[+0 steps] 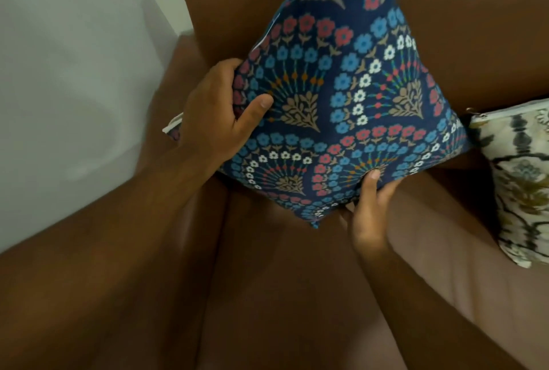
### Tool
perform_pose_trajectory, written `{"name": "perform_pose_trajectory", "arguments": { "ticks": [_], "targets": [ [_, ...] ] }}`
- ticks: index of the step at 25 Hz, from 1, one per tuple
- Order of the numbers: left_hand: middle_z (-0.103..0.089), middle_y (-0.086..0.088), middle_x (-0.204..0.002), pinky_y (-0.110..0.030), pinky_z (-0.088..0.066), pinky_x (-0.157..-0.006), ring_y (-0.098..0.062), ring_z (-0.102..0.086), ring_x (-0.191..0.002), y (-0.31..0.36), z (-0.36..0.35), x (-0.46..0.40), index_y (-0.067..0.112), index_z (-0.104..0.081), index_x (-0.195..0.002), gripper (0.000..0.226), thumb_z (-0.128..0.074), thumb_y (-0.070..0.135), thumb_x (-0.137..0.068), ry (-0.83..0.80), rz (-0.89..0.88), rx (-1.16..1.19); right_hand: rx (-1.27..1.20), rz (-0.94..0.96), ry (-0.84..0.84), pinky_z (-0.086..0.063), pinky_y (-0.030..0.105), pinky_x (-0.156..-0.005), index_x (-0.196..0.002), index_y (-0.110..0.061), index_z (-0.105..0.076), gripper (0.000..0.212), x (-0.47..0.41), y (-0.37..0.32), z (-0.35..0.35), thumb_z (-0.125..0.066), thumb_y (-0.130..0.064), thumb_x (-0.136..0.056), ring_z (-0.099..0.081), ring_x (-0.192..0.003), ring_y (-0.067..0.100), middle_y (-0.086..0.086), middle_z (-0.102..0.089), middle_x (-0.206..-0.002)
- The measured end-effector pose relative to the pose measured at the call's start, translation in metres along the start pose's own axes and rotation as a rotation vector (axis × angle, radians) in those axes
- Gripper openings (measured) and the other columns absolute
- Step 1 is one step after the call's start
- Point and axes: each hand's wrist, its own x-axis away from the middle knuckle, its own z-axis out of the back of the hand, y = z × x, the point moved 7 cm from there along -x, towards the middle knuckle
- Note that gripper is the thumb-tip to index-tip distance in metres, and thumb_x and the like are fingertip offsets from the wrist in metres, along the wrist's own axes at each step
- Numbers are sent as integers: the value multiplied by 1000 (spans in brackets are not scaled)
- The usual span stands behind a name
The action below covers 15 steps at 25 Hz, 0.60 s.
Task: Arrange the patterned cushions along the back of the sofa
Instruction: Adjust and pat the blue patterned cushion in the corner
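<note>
A navy blue cushion (341, 96) printed with red, blue and white flower fans leans against the brown sofa back (475, 27), tipped so one corner points down at the seat. My left hand (214, 120) grips its left edge, thumb on the front. My right hand (371, 206) holds the lower edge from underneath, thumb pressed on the pattern. A cream cushion (520, 191) with grey and olive print stands to the right against the sofa back, touching the blue one's right corner.
The brown sofa seat (282, 295) fills the lower frame, with the armrest (104, 265) on the left. A white wall (74, 57) rises behind the armrest. A small piece of white-edged patterned fabric (172, 127) peeks out behind my left wrist.
</note>
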Motion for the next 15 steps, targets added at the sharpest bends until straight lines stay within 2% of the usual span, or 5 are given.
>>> {"name": "perform_pose_trajectory", "arguments": {
  "ticks": [3,8,12,13,15],
  "targets": [
    [-65,-14,-116,-35,-49,-80,-26,-63,-102,-19,31,9,3,-51,-132,70,-53,62,-94,87,59,-68,120,-13,-71,-26,52,-129,-168,-21,-8,71,7,2,-28,-45,-35,-109,-31,-159,27,7,-27,-174],
    [-63,-13,-121,-39,-51,-84,-28,-62,-107,-38,44,24,5,-48,-134,79,-44,72,-93,87,95,-115,69,-37,-182,-29,50,-128,-167,-27,-4,73,9,7,-62,-47,-34,-108,-30,-159,19,-1,-24,-174],
    [-62,-15,-127,-48,-51,-92,-30,-61,-114,-32,44,19,3,-48,-139,88,-39,77,-91,101,60,-109,91,60,-107,-36,0,-105,-167,-10,5,79,9,-7,-36,-49,-17,-109,-41,-131,-27,-13,-21,-163],
    [-62,-14,-130,-46,-51,-95,-29,-61,-117,-31,45,19,4,-47,-142,92,-38,79,-90,101,63,-114,50,25,-44,-38,4,-107,-167,-13,8,83,8,-12,-24,-50,-19,-108,-43,-136,-19,-11,-21,-165],
    [-64,-10,-129,-38,-50,-91,-25,-62,-115,-31,43,18,8,-48,-140,94,-40,83,-85,68,120,-129,-55,-40,2,-38,36,-123,-167,-26,9,87,-1,-22,-13,-51,-35,-105,-41,-152,11,-2,-26,-173]
  ]
}}
